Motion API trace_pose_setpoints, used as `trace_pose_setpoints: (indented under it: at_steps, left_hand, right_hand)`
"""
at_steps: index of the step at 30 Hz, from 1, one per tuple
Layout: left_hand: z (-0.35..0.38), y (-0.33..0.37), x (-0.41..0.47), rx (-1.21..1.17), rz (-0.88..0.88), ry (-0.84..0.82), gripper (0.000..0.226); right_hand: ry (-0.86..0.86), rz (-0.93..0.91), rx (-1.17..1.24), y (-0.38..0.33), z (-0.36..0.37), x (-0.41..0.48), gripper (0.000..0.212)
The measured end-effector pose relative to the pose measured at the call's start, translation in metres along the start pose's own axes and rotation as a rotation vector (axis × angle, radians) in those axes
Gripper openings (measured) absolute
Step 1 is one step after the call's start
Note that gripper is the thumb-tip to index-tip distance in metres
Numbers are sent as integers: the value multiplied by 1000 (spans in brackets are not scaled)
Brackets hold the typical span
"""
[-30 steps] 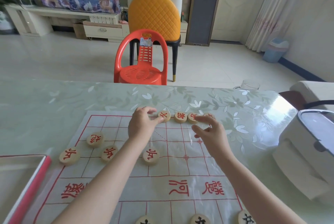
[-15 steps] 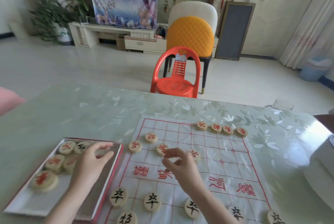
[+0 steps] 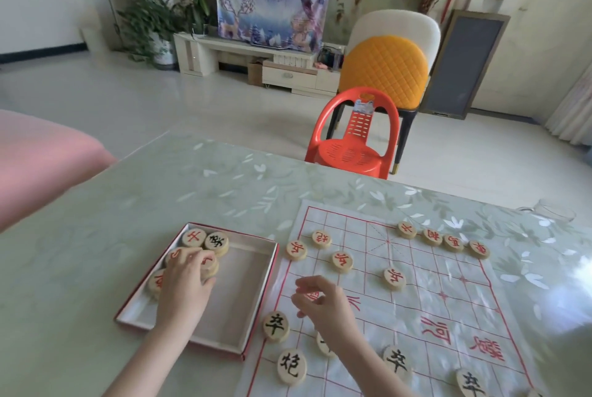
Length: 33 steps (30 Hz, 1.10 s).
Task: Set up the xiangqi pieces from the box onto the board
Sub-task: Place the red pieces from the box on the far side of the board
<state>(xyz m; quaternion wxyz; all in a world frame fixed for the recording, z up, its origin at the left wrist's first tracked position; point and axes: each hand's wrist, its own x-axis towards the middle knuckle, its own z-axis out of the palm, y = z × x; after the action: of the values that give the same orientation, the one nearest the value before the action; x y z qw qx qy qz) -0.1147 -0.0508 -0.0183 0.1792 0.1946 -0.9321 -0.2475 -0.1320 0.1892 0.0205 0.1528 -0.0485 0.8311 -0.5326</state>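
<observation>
While many pieces are standing on the xiangqi board (image 3: pixel 416 307), my left hand (image 3: pixel 184 287) is closing on discs left in the box (image 3: pixel 253 271); my right hand (image 3: pixel 323 303) is hovering loosely curled, seemingly empty.

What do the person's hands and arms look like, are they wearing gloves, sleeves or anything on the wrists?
Both the left hand and the right hand are bare, with no gloves, rings or watch visible. The forearms are uncovered all the way to the bottom edge of the picture, so no sleeves show. Fingernails look short and unpainted.

Head view, down over table (image 3: pixel 96 236)
</observation>
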Motion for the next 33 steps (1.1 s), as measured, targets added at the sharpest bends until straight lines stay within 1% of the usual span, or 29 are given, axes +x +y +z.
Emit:
trace_pose_setpoints:
  at_steps: [5,8,10,13,15,17,21,25,29,33]
  left_hand:
    - [9,-9,10,204,48,-15,53]
    - [10,-9,15,224,45,16,56]
    - [7,-5,15,163,0,26,57]
    - [-1,-1,6,-61,-121,88,62]
    - [-4,-3,-3,-179,-130,129,64]
    - [-6,-5,-10,-257,-107,129,66]
    - [-16,-8,-15,-345,-122,141,65]
    - [-31,-13,-17,-385,-153,196,61]
    - [-37,-24,-18,-423,-182,178,64]
    - [-35,-34,-24,-420,-209,162,62]
  right_hand:
    - [-8,-8,10,1,14,0,18]
    - [-20,-9,11,6,19,-1,18]
    - [-21,-10,8,8,21,-2,18]
    - [-5,-48,12,4,26,-1,18]
    - [-18,-102,-2,-5,33,2,19]
    - [-37,-175,-44,-16,46,9,22]
    - [-98,-249,-163,-35,88,31,35]
    - [-131,-261,-305,-40,126,53,44]
    - [-46,-186,-409,-38,151,69,43]
    - [49,-183,-563,-37,163,79,49]
